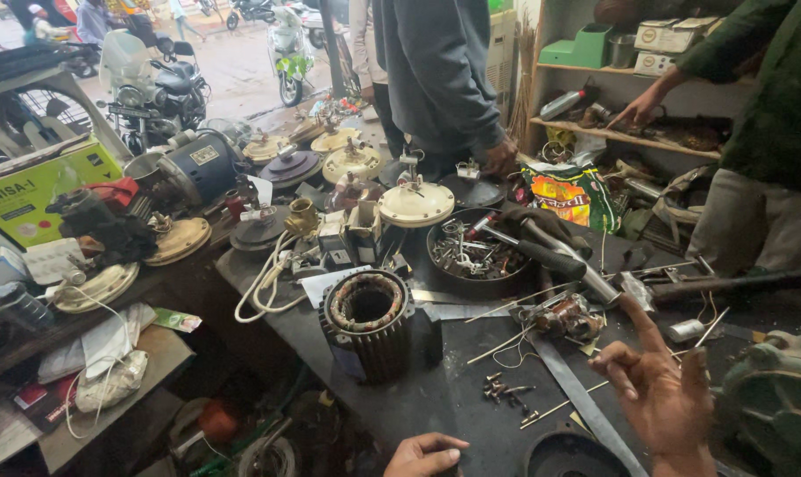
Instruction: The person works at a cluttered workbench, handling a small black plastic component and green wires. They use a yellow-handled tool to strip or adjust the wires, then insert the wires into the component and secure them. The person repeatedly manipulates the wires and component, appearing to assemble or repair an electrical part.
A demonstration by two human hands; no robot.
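Head view: ribbed stator (368,323), copper windings inside.

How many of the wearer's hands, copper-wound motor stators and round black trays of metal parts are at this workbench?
Wearer's hands: 2 (left hand, right hand)
Ribbed round copper-wound motor stator: 1
Round black tray of metal parts: 1
Total: 4

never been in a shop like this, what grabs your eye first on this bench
The round ribbed motor stator with copper windings stands upright mid-bench. Behind it sits a dark round tray of loose metal parts, and cream dome-shaped fan housings crowd the far edge. The right hand hovers open with its index finger raised near small loose screws; the left hand rests at the near edge.
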